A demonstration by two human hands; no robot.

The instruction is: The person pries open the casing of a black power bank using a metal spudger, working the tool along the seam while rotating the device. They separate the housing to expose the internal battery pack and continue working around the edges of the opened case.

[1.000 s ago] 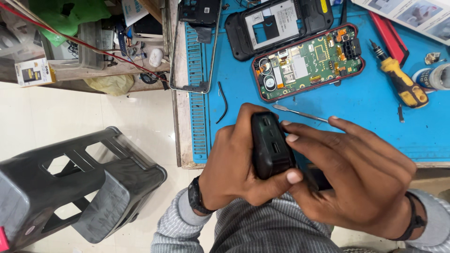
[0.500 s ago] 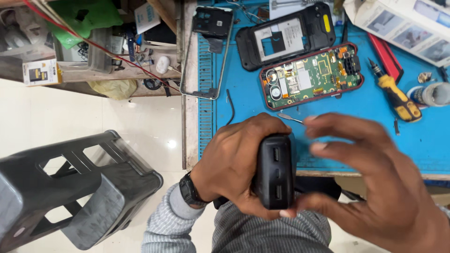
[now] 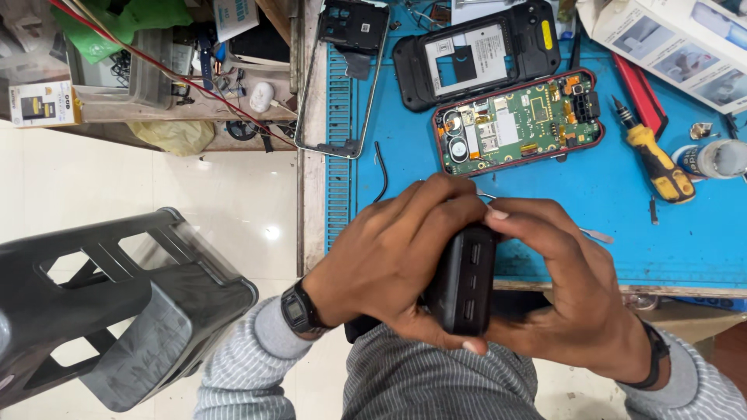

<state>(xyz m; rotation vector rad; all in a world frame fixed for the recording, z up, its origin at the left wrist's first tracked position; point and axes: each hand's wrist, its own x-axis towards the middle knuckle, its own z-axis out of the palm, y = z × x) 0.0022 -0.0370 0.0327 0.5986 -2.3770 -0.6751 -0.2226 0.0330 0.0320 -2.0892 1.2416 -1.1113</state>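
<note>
Both hands grip a thick black handheld device (image 3: 464,281), held edge-up over my lap at the front edge of the blue work mat (image 3: 545,210). My left hand (image 3: 389,257) wraps its left side, fingers curled over the top. My right hand (image 3: 564,288) clasps the right side, thumb pressed at its upper end. On the mat beyond lie an open green circuit board in a red frame (image 3: 517,120) and a black back cover (image 3: 475,58).
A yellow-handled screwdriver (image 3: 657,159), metal tweezers (image 3: 595,233), a red tool (image 3: 642,93) and a white box (image 3: 669,39) lie at the right. A metal phone frame (image 3: 336,78) rests on the mat's left edge. A black plastic stool (image 3: 109,303) stands on the floor left.
Both hands have shifted the black device a little up and right toward the mat's edge. My right hand has closed more tightly over its top end.
</note>
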